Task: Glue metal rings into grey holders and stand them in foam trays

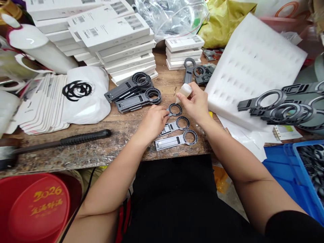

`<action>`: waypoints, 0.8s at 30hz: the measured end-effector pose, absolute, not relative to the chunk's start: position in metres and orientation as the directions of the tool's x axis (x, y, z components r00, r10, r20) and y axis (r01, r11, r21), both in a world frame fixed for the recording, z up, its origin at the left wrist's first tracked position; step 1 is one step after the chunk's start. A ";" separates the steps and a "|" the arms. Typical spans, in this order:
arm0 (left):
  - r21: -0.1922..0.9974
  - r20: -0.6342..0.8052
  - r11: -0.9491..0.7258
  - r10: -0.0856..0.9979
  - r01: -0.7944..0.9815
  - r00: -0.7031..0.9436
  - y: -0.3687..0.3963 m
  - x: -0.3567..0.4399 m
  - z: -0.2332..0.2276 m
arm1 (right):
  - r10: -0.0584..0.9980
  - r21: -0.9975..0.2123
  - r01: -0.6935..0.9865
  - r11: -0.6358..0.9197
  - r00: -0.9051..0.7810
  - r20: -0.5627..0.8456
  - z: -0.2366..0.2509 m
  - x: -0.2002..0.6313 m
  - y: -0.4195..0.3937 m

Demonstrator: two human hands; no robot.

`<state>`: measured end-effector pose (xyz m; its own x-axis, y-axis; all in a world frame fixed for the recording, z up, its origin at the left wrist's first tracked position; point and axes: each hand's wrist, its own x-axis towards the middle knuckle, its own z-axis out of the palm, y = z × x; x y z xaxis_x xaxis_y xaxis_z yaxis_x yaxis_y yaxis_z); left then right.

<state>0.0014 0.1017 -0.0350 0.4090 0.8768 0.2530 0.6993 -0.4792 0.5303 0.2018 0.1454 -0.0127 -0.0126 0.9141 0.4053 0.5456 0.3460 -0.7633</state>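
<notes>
My right hand (196,104) holds a small white squeeze bottle (184,91), nozzle tilted down toward a grey ring-ended plastic holder (175,109) on the wooden bench. My left hand (155,120) rests on that holder's flat end, pinning it. Two more of the same grey holders (177,125) (176,140) lie side by side just nearer to me, rings to the right.
Stacked dark holders (134,92) and white flat boxes (121,47) sit behind. A white foam sheet (253,67) leans at right, with more holders (283,106) and a blue crate (291,168). A black-handled tool (63,141) lies left, a red lid (35,206) below.
</notes>
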 end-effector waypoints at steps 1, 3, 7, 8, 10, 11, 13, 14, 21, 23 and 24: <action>0.527 0.251 -0.479 0.877 0.702 0.411 0.102 0.001 -0.035 | 0.917 -0.764 0.545 0.344 -0.021 0.398 -0.012 0.199 0.146; 0.518 0.245 -0.480 0.876 0.708 0.414 0.102 0.001 -0.034 | 0.919 -0.762 0.546 0.349 -0.041 0.391 -0.011 0.195 0.145; 0.510 0.244 -0.486 0.873 0.710 0.423 0.102 0.001 -0.034 | 0.915 -0.740 0.561 0.371 -0.086 0.394 -0.007 0.186 0.140; 0.510 0.245 -0.488 0.872 0.708 0.424 0.102 0.001 -0.034 | 0.915 -0.735 0.565 0.374 -0.093 0.393 -0.007 0.185 0.139; 0.510 0.247 -0.489 0.871 0.707 0.424 0.102 0.000 -0.034 | 0.916 -0.733 0.568 0.376 -0.107 0.387 -0.006 0.184 0.135; 0.511 0.247 -0.488 0.872 0.708 0.423 0.102 0.000 -0.034 | 0.917 -0.734 0.565 0.376 -0.112 0.384 -0.006 0.183 0.134; 0.514 0.244 -0.485 0.873 0.707 0.422 0.102 0.000 -0.035 | 0.917 -0.740 0.556 0.379 -0.119 0.380 -0.006 0.183 0.130; 0.517 0.242 -0.483 0.874 0.707 0.421 0.102 0.000 -0.035 | 0.917 -0.742 0.553 0.380 -0.122 0.379 -0.006 0.183 0.128; 0.517 0.227 -0.474 0.879 0.713 0.419 0.102 0.001 -0.034 | 0.931 -0.767 0.532 0.358 -0.139 0.338 -0.001 0.189 0.112; 0.517 0.221 -0.471 0.880 0.715 0.420 0.102 0.001 -0.033 | 0.934 -0.774 0.528 0.351 -0.131 0.334 -0.001 0.192 0.108; 0.517 0.219 -0.469 0.881 0.716 0.419 0.102 0.001 -0.033 | 0.934 -0.776 0.527 0.348 -0.125 0.334 0.000 0.193 0.107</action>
